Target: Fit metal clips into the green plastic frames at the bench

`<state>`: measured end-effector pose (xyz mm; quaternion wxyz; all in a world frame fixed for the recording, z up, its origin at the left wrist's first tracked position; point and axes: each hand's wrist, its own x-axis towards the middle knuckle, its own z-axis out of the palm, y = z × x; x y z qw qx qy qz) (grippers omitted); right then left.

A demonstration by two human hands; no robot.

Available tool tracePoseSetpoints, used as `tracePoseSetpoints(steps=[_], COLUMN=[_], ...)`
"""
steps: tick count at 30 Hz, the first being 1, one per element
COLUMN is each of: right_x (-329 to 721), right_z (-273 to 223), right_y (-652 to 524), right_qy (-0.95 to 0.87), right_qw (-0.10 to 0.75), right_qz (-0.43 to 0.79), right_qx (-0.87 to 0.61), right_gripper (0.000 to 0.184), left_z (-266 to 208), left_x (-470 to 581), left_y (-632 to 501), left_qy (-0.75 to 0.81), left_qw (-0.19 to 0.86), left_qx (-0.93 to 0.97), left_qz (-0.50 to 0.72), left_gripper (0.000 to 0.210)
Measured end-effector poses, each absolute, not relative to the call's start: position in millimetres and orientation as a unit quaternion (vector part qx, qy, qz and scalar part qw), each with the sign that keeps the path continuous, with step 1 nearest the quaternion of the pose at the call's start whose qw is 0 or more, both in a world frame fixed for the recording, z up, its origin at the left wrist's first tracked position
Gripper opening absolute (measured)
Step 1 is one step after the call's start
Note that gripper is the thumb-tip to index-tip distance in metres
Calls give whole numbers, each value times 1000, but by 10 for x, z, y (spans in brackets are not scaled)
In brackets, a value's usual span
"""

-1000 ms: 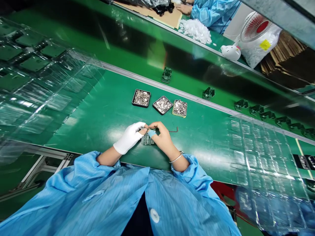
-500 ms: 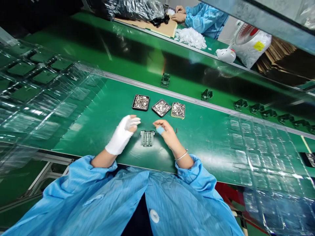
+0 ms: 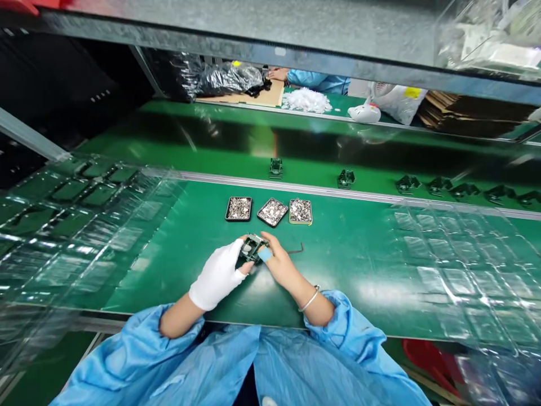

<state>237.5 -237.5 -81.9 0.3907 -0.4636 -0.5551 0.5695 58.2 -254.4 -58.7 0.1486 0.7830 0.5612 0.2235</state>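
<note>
A small green circuit board assembly (image 3: 253, 246) is held between both hands, over the green workbench (image 3: 338, 265). My left hand (image 3: 220, 273), in a white fingerless glove, is closed on its left side. My right hand (image 3: 279, 262), with a blue wrap on one finger, grips its right edge. Fingers cover parts of the board. Just beyond lie a black tray (image 3: 239, 208) of small metal parts, a second tray (image 3: 273, 212) turned cornerwise, and a third tray (image 3: 301, 211). A thin L-shaped hex key (image 3: 296, 249) rests right of my right hand.
Clear plastic blister trays stand at the left (image 3: 80, 192) and right (image 3: 465, 270). Several board assemblies (image 3: 408, 184) sit on the raised green strip behind a metal rail (image 3: 253, 183). A metal shelf (image 3: 253, 42) crosses overhead. Another person's sleeve (image 3: 316, 80) shows across the bench.
Both hands have closed on the board assembly, which lay flat on the bench between them; it is now lifted and tilted. The camera view has also shifted, bringing the overhead shelf into sight.
</note>
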Motion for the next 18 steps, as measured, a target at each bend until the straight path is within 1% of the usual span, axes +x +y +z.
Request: tracePoseSetpoints(steps=[2, 5, 9, 13, 15, 18], right_x=[2454, 2545, 2515, 2464, 2469, 2496], right_z=[-788, -736, -755, -822, -838, -838], right_y=[-2392, -2445, -2536, -2589, -2592, -2583], right_qy=[-570, -631, -758, -824, -832, -834], right_qw=[424, 427, 356, 266, 249, 248], right_qz=[533, 463, 364, 301, 289, 280], right_qx=[-460, -453, -408, -399, -403, -406], right_gripper=[57, 53, 52, 56, 57, 57], left_z=[-500, -397, -346, -324, -308, -252], left_x=[463, 171, -159, -222, -201, -168], left_y=[-2192, -1404, -379, 67, 102, 109], left_qy=[574, 650, 733, 728, 708, 667], left_qw=[151, 142, 131, 132, 136, 142], left_qx=[767, 687, 595, 593, 612, 654], left_qz=[244, 292, 302, 318, 325, 328], left_gripper=[47, 46, 54, 43, 39, 37])
